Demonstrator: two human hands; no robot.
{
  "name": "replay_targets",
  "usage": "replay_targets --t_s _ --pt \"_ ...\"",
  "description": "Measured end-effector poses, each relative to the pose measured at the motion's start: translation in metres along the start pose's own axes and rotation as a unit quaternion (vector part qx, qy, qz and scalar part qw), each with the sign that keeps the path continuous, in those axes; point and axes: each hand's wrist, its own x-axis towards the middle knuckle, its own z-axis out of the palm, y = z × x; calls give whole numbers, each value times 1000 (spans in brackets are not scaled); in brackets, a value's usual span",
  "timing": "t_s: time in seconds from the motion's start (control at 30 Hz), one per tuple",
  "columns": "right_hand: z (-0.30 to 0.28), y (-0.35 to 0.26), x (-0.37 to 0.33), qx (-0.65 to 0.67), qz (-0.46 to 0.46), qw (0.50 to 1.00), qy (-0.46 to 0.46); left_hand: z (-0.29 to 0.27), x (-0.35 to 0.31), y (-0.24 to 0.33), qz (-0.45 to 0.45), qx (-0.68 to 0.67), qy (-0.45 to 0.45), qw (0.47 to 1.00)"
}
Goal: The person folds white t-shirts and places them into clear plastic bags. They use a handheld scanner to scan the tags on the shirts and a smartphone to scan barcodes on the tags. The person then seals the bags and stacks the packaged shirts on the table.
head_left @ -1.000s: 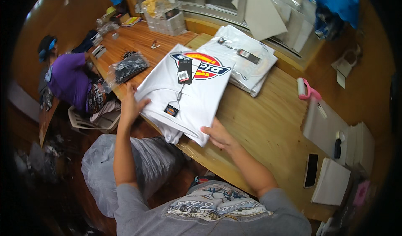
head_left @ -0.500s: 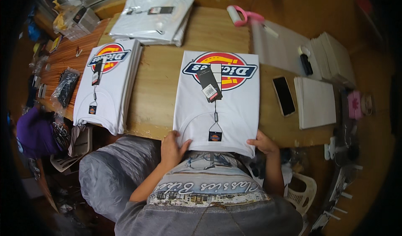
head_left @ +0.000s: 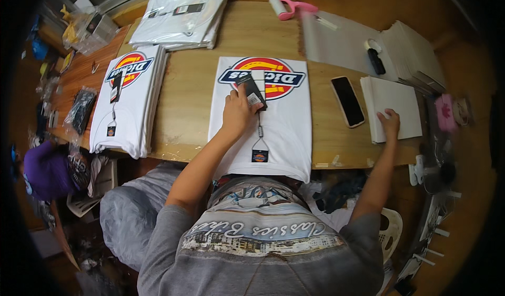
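A folded white T-shirt (head_left: 286, 122) with a red, yellow and blue printed emblem lies before me, its collar end towards my body. My left hand (head_left: 239, 112) reaches over it and has its fingers closed at a black hang tag (head_left: 256, 96) on a cord. The cord runs to a small dark neck label (head_left: 260, 156). At the right, my right hand (head_left: 390, 121) rests on a stack of flat white sheets or bags (head_left: 402, 99). Its bent fingers are apart, touching the top one.
More folded white shirts (head_left: 126, 106) are stacked at the left, behind them bagged shirts (head_left: 168, 30). A phone (head_left: 347, 102) lies beside the white stack. Further back are a pink-handled roller (head_left: 286, 9), a clear sheet (head_left: 336, 43) and another white stack (head_left: 413, 54). A person in purple (head_left: 47, 170) is at far left.
Both hands have left the shirt's near corners. My left hand has moved up to the hang tag, and my right hand has gone right onto the white stack. The view has shifted slightly.
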Motion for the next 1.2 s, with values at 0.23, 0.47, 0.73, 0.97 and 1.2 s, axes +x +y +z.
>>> replay_targets --t_s 0.23,0.47,0.73,0.97,1.2 --pt "0 -29 11 -13 28 995 -94 10 -2 27 -15 4 71 997" --pt "-9 -41 11 -28 64 993 -98 17 -1 20 3 -20 22 1000" --pt "-8 -46 6 -23 93 988 -120 14 -8 30 -57 -14 79 995" --pt "-4 -33 10 -7 42 997 -68 23 8 24 -64 -150 56 985" --pt "1 -48 -1 81 49 996 4 25 14 16 -132 -199 -81 968"
